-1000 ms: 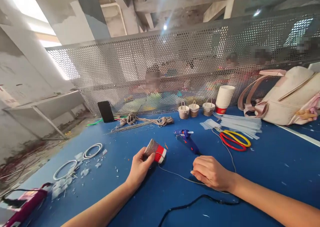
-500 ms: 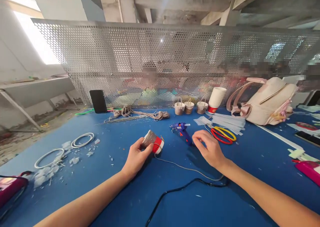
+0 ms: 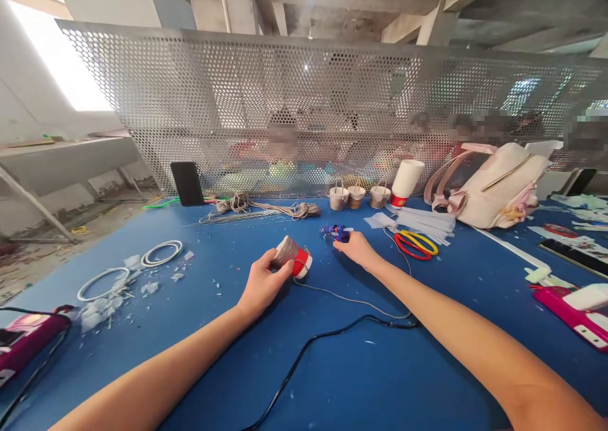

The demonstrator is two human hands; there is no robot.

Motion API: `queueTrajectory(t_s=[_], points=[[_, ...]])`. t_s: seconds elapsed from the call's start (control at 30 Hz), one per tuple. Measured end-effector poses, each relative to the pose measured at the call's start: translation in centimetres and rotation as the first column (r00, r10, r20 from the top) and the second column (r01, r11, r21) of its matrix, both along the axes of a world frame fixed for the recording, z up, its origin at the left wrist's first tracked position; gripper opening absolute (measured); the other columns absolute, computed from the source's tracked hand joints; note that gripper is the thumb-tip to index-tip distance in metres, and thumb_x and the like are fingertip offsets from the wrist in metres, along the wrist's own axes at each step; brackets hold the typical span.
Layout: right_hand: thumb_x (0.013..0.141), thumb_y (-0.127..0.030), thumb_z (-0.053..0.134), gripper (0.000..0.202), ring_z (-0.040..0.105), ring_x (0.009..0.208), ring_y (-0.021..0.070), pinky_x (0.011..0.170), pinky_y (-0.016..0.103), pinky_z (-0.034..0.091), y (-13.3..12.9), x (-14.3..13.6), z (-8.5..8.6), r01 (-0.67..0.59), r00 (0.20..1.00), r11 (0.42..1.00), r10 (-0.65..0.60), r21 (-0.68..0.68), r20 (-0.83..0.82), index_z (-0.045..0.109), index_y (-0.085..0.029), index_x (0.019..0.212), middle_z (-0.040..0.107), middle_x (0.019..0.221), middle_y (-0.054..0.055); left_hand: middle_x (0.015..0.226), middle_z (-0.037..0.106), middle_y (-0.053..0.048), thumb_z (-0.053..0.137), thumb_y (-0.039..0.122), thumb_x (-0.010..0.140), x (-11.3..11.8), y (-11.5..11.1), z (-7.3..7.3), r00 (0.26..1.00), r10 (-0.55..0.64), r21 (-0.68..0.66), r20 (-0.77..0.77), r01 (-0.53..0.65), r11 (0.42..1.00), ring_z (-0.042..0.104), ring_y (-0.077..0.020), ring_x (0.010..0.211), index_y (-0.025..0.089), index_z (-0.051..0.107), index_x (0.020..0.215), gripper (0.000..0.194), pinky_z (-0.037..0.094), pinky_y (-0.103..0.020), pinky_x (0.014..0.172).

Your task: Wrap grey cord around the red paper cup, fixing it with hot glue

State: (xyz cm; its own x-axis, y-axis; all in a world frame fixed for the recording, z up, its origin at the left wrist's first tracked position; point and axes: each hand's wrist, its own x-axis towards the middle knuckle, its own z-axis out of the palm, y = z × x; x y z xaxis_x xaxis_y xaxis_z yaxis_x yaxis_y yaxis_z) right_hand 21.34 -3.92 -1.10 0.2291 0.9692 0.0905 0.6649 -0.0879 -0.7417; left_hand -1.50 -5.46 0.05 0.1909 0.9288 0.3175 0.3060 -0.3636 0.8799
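My left hand (image 3: 266, 282) is closed around a paper cup (image 3: 302, 263) lying on its side. Grey-brown cord (image 3: 287, 251) is wound about one part of the cup; the rest shows red and white. A loose strand of this cord (image 3: 349, 296) trails from the cup to the right across the table. My right hand (image 3: 357, 251) has its fingers round the handle of a blue hot glue gun (image 3: 338, 232), whose nozzle points left. The hand hides most of the handle.
Behind stand several small cord-wrapped baskets (image 3: 339, 199), stacked paper cups (image 3: 407, 178) and a pale backpack (image 3: 498, 187). Glue sticks (image 3: 422, 223) and red-yellow scissors (image 3: 418, 245) lie right. Cord bundles (image 3: 266, 211) and a phone (image 3: 187, 184) sit back left. A black cable (image 3: 308, 342) crosses the front.
My right hand has moved left and forward from beside the glue gun and closed on its handle. My left hand still holds the cup. The view has shifted slightly.
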Motion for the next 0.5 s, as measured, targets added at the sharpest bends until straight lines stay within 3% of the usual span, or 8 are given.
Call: queueTrajectory(t_s=[0.13, 0.27, 0.4, 0.5], points=[[0.087, -0.029, 0.055, 0.021, 0.064, 0.080, 0.0197, 0.071, 0.034, 0.053, -2.6, -0.6, 1.9, 0.004, 0.997, 0.999, 0.000, 0.053, -0.074, 0.062, -0.013, 0.098, 0.067, 0.094, 0.008, 0.053, 0.036, 0.006, 0.056, 0.035, 0.067, -0.2, -0.3, 0.0, 1.000, -0.009, -0.009, -0.020, 0.009, 1.000, 0.032, -0.0094, 0.052, 0.018, 0.047, 0.057, 0.021, 0.027, -0.021, 0.049], [0.086, -0.036, 0.051, 0.024, 0.064, 0.056, 0.0153, 0.055, 0.027, 0.053, -7.0, -1.7, 3.1, -0.079, 0.984, 0.992, 0.095, 0.102, -0.154, 0.064, -0.016, 0.087, 0.068, 0.066, 0.003, 0.055, 0.039, 0.005, 0.057, 0.036, 0.067, -0.4, -0.3, -0.1, 0.999, -0.027, -0.033, -0.041, 0.025, 0.999, 0.034, -0.0102, 0.054, 0.017, 0.051, 0.061, 0.020, 0.028, -0.021, 0.051], [0.085, -0.036, 0.050, 0.026, 0.062, 0.053, 0.0146, 0.055, 0.025, 0.051, -9.7, -2.4, 2.0, -0.138, 0.976, 0.981, 0.159, 0.137, -0.150, 0.062, -0.019, 0.070, 0.062, 0.055, 0.000, 0.057, 0.042, 0.005, 0.056, 0.036, 0.068, -0.4, -0.1, -0.1, 0.999, -0.032, -0.062, -0.032, 0.030, 0.998, 0.036, -0.0103, 0.054, 0.017, 0.053, 0.064, 0.020, 0.030, -0.021, 0.050], [0.088, -0.032, 0.047, 0.024, 0.059, 0.050, 0.0140, 0.051, 0.025, 0.048, -10.4, -2.3, 0.9, -0.224, 0.975, 0.931, 0.214, 0.289, 0.067, 0.059, -0.020, 0.071, 0.061, 0.059, 0.000, 0.056, 0.041, 0.005, 0.056, 0.036, 0.069, -0.4, -0.1, -0.1, 0.999, -0.028, -0.068, -0.038, 0.025, 0.997, 0.036, -0.0101, 0.054, 0.017, 0.052, 0.062, 0.020, 0.031, -0.021, 0.050]])
